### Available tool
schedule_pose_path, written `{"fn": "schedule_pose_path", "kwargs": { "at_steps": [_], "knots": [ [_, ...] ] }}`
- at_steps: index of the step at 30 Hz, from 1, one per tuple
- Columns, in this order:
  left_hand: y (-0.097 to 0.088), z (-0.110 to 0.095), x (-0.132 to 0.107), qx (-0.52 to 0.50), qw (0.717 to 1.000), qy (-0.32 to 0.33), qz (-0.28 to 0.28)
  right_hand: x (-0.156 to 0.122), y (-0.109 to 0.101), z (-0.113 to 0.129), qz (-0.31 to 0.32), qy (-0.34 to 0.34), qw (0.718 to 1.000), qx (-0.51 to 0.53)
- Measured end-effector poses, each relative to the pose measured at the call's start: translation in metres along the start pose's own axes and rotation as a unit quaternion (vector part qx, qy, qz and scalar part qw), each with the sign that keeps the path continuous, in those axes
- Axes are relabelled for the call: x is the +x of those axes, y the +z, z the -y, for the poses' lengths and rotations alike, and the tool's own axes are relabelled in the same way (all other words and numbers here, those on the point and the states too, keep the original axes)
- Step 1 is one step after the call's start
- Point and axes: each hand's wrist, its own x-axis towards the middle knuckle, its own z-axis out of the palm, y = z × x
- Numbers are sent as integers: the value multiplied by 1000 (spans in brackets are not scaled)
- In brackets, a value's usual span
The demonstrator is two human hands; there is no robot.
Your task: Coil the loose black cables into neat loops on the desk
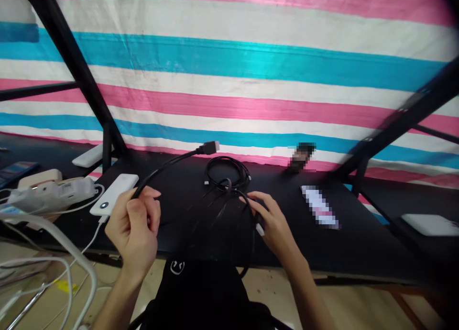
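My left hand (138, 220) is closed around a black HDMI cable (167, 163). Its plug (210, 147) points up and to the right, with the metal tip exposed. To the right, my right hand (270, 220) pinches black cable, and a plug with a pale tip (260, 229) shows under the fingers. A loop of cable hangs below this hand past the table edge. Between and beyond both hands lies a coiled thin black cable (225, 173) with small light-coloured ends. Whether the right hand's cable touches this coil, I cannot tell.
A white power bank (116, 193) with a cord lies on the black table (186, 225) beside my left hand. Farther left is a white power strip (53, 193) with cords. A phone (320, 206) lies at right. Black frame bars (75, 67) stand before a striped sheet (229, 71).
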Motion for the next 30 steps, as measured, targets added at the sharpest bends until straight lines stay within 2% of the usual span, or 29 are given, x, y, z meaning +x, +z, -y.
{"fn": "schedule_pose_path", "kwargs": {
  "at_steps": [2, 4, 8, 11, 14, 17, 20, 23, 26, 29, 30],
  "knots": [
    [4, -3, 0, -16, 1000, -1, 12, 1, 9, 3, 11, 8, 1000, 27],
    [8, -4, -1, -29, 999, -9, 15, -2, 18, 5, 9, 49, 997, 54],
    [11, -1, -6, -63, 996, -61, 1, -16, 38, 3, -2, 117, 990, 74],
    [7, 3, -6, -84, 993, -85, 0, -21, 48, 1, -51, 96, 991, 80],
    [5, 4, -4, -92, 992, -83, -3, -15, 47, 5, -114, 93, 986, 82],
    [9, 2, -5, -115, 989, -88, -3, -6, 40, 16, -104, 101, 987, 68],
    [16, 3, -5, -138, 985, -102, 8, 3, 35, 25, -80, 71, 993, 53],
    [13, 11, 2, -110, 989, -101, 23, 9, 25, 18, -96, 40, 994, 44],
    [-6, 25, 17, -23, 998, -63, -4, 11, 1, -6, -118, 39, 992, 25],
    [-40, 38, 36, 63, 996, -31, -52, 3, -32, -40, -103, 58, 993, 26],
    [-52, 42, 42, 82, 994, -22, -69, -3, -43, -51, -116, 81, 990, 9]
  ]
}}
